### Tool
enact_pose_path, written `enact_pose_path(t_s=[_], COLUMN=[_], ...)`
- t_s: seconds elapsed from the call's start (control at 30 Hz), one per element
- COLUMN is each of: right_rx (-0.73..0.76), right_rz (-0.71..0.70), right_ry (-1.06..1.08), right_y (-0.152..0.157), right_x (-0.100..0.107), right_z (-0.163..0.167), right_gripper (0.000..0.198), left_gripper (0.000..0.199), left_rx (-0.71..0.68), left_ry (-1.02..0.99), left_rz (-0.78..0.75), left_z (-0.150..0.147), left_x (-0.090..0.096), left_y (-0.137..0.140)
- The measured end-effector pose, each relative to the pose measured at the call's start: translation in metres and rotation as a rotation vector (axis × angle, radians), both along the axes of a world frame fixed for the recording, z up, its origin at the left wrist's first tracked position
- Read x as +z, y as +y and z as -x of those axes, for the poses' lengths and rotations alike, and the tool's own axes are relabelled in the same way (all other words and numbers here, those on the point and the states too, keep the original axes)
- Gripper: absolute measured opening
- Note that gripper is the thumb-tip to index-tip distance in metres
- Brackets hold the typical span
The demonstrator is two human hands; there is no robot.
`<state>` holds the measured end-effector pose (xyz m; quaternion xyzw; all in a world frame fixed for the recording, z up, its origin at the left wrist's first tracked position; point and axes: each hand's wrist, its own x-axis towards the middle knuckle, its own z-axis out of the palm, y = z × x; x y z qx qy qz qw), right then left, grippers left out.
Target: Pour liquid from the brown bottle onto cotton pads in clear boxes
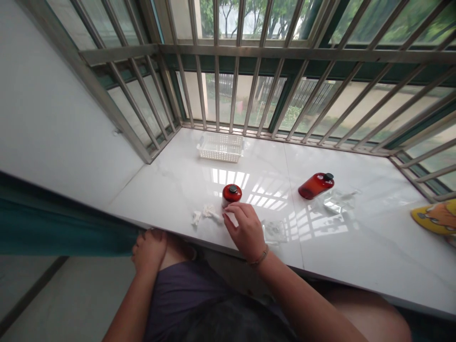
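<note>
My right hand (245, 230) is over the windowsill counter, its thumb and fingers curved with a small gap between them. No object shows in that gap. Just beyond the fingertips stands a red-brown bottle (232, 194) with a black cap, its lower part partly behind the fingers. Crumpled white tissue (210, 211) lies left of the fingertips, with a smaller white scrap (196, 218) beside it. A clear plastic wrapper (275, 231) lies right of the hand. My left hand (149, 249) rests over my knee, fingers laid along it, holding nothing visible.
A second red-brown bottle (315, 185) lies on its side, next to another clear plastic wrapper (338, 202). Near the window bars (233, 95) sits a white perforated basket (220, 154). A yellow item with a printed picture (436, 217) is at the right edge of the white counter (356, 247).
</note>
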<state>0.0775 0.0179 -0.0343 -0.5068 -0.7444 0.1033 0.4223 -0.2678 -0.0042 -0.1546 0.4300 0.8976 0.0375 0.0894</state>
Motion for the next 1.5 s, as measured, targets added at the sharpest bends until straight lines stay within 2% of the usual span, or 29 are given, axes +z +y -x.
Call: enact_pose_path(t_s=[0.1,0.17,0.3,0.4,0.53,0.67,0.8,0.87,0.93,1.0,1.07,1.13,1.2,1.23,1.3,1.33,1.5], right_rx=[-0.068,-0.101,-0.131,-0.139,-0.149,-0.147,-0.141,-0.122,-0.100,-0.072,-0.033,0.016,0.048,0.058,0.071,0.078,0.092], right_rz=[-0.075,-0.069,0.027,0.099,0.101,0.044,-0.064,-0.093,-0.068,-0.019,0.068,0.111,0.120,0.116,0.108,0.105,0.099], right_ry=[0.002,-0.025,-0.072,-0.099,-0.089,-0.037,0.059,0.075,0.106,0.144,0.161,0.171,0.178,0.180,0.182,0.181,0.159], right_y=[0.014,0.028,0.055,0.066,0.067,0.051,0.010,-0.020,-0.052,-0.083,-0.110,-0.129,-0.141,-0.145,-0.149,-0.151,-0.155], right_x=[0.022,0.030,0.034,0.033,0.037,0.051,0.067,0.069,0.065,0.055,0.041,0.029,0.021,0.020,0.020,0.021,0.024], right_z=[-0.007,-0.010,-0.010,-0.009,-0.013,-0.026,-0.046,-0.055,-0.063,-0.067,-0.068,-0.067,-0.064,-0.062,-0.061,-0.061,-0.071], right_gripper=[0.016,0.023,0.039,0.038,0.035,0.036,0.037,0.034,0.034,0.034,0.034,0.034,0.033,0.032,0.031,0.030,0.020], left_gripper=[0.081,0.080,0.079,0.078,0.077,0.075,0.063,0.057,0.051,0.044,0.044,0.067,0.105,0.116,0.128,0.125,0.081], left_rx=[-0.003,-0.008,-0.021,-0.028,-0.039,-0.040,-0.089,-0.167,-0.339,-0.610,-0.823,-1.054,-1.205,-1.264,-1.328,-1.317,-1.164], left_ry=[0.005,0.007,0.010,0.010,0.006,-0.001,-0.003,0.011,0.027,-0.007,-0.103,-0.260,-0.351,-0.383,-0.474,-0.528,-0.748], left_rz=[0.000,-0.002,-0.009,-0.019,-0.042,-0.089,-0.184,-0.289,-0.486,-0.700,-0.777,-0.675,-0.554,-0.517,-0.479,-0.468,-0.418], left_z=[0.000,0.000,0.001,0.001,0.002,0.002,0.004,0.002,-0.005,-0.021,-0.048,-0.082,-0.119,-0.136,-0.165,-0.177,-0.210], left_x=[0.000,0.000,-0.001,-0.001,-0.001,0.000,0.008,0.018,0.034,0.055,0.080,0.103,0.117,0.121,0.121,0.118,0.110], left_y=[0.000,0.000,-0.002,-0.003,-0.004,-0.006,-0.008,-0.013,-0.022,-0.036,-0.052,-0.068,-0.080,-0.085,-0.090,-0.091,-0.093])
